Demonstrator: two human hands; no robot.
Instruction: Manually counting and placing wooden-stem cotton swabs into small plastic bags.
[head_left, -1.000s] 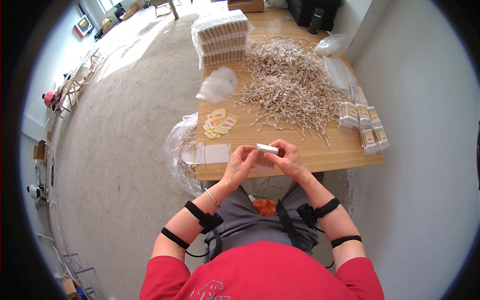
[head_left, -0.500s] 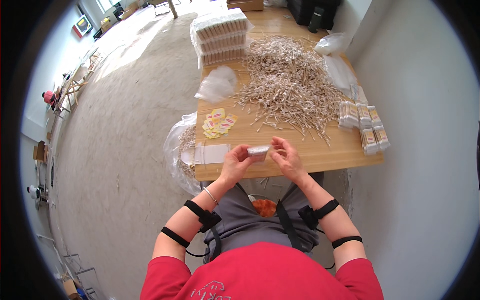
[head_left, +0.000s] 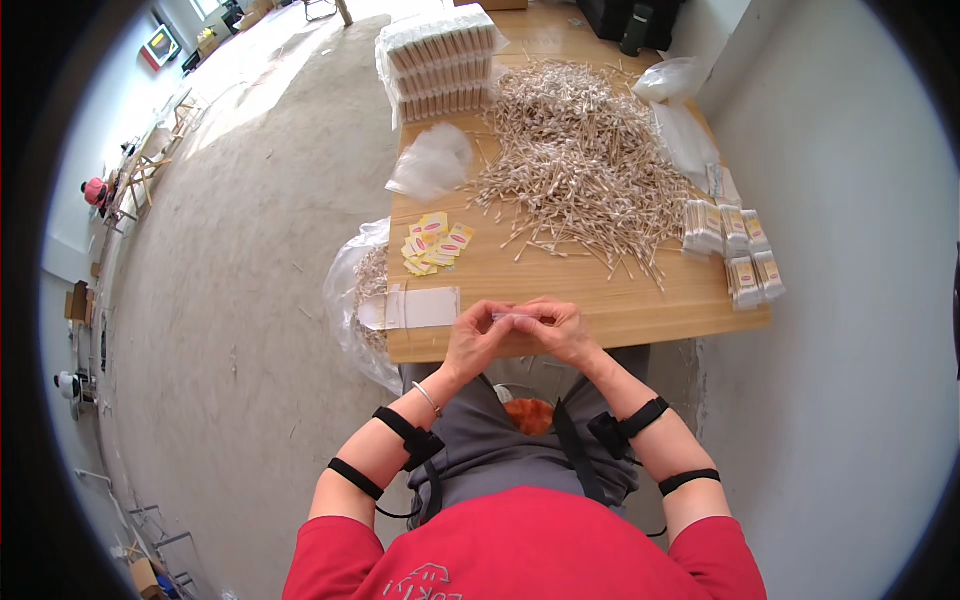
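My left hand [head_left: 477, 336] and my right hand [head_left: 558, 328] meet at the near edge of the wooden table [head_left: 600, 315]. Both are closed on a small clear plastic packet [head_left: 514, 317], thumbs pressed together along its top; most of it is hidden by the fingers. A big heap of cotton swabs [head_left: 590, 160] lies beyond my hands. Yellow and white printed cards [head_left: 436, 243] are scattered to the left, above a white flat box-like piece [head_left: 430, 307]. Filled swab packets [head_left: 742, 252] with yellow cards stand in groups at the right edge.
A tall stack of wrapped swab bundles [head_left: 442, 65] stands at the far left of the table, with clear plastic bags [head_left: 432, 163] before it. More plastic [head_left: 680, 140] lies far right. A bag of swabs [head_left: 358, 300] hangs beside the left edge. A wall [head_left: 840, 300] rises at right.
My right hand has come in from the packet's right side and now grips it together with my left. The packet has turned and is mostly covered by fingers.
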